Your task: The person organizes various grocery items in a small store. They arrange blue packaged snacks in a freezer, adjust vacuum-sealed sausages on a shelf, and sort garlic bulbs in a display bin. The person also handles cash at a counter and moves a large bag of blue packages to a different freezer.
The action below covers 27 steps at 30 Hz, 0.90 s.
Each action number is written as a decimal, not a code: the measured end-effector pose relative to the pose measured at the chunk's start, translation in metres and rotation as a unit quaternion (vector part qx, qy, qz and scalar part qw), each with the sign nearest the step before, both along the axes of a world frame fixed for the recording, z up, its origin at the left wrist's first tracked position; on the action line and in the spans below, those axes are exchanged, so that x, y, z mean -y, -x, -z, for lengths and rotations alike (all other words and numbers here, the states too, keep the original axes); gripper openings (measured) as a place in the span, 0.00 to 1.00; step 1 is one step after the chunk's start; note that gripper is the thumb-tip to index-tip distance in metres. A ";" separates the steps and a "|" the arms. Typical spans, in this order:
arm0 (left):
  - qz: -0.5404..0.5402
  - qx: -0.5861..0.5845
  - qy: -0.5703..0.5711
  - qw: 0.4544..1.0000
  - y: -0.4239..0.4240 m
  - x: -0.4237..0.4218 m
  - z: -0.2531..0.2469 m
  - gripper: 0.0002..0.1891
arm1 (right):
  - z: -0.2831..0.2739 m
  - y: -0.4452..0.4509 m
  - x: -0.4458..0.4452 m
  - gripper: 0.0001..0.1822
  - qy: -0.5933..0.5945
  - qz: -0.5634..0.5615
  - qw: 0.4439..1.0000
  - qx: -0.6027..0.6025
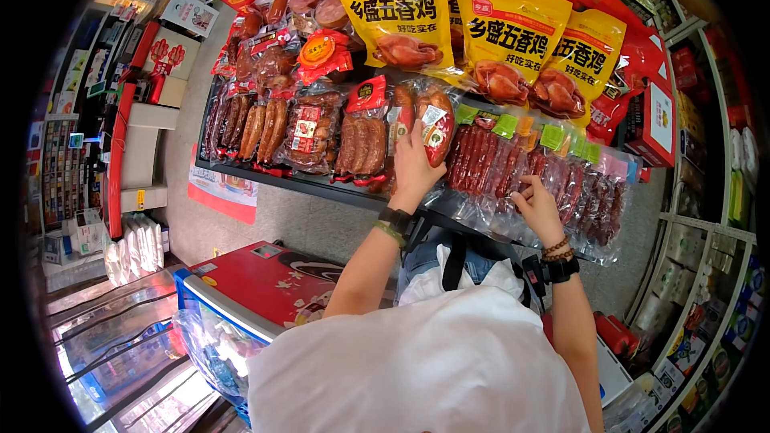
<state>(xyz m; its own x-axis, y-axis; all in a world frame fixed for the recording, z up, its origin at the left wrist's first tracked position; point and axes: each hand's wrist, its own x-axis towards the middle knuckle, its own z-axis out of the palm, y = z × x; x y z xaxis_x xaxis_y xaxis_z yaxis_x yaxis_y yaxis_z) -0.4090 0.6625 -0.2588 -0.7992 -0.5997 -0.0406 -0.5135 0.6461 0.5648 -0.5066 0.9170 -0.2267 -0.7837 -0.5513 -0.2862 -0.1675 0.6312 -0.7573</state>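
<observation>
My left hand [415,165] touches the lower left side of a thick sausage in a clear pack with a red label [434,123]; whether it grips the pack cannot be told. My right hand [537,204] is over the front part of a row of vacuum-packed thin dark-red sausages [481,159], its fingers bent and partly apart, with nothing seen between them. Left of my left hand lie a pack of short brown sausages [361,144] and a pack of small browned pieces [310,132]. Yellow bags of spiced chicken [394,18] stand behind.
The dark front edge of the display table [301,185] runs before me. A red-topped chest freezer [258,282] is at lower left. Stocked shelves [710,228] line the right side. A red box [652,123] stands at the table's right end, and white bags [135,249] hang at left.
</observation>
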 end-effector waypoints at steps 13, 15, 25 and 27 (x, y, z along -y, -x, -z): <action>-0.010 -0.155 -0.062 0.986 -0.022 0.047 -0.058 0.46 | -0.011 -0.005 -0.014 0.17 0.053 0.042 0.998 0.020; 0.009 -0.117 -0.085 0.989 -0.017 0.036 -0.050 0.46 | -0.011 -0.006 -0.015 0.17 0.054 0.037 0.998 0.015; 0.051 -0.025 0.086 0.995 -0.001 -0.009 -0.006 0.47 | -0.025 -0.006 0.020 0.16 0.070 0.025 0.997 0.016; 0.083 -0.110 0.136 0.981 0.003 -0.015 -0.014 0.45 | -0.012 -0.005 0.023 0.21 0.077 0.022 0.996 0.029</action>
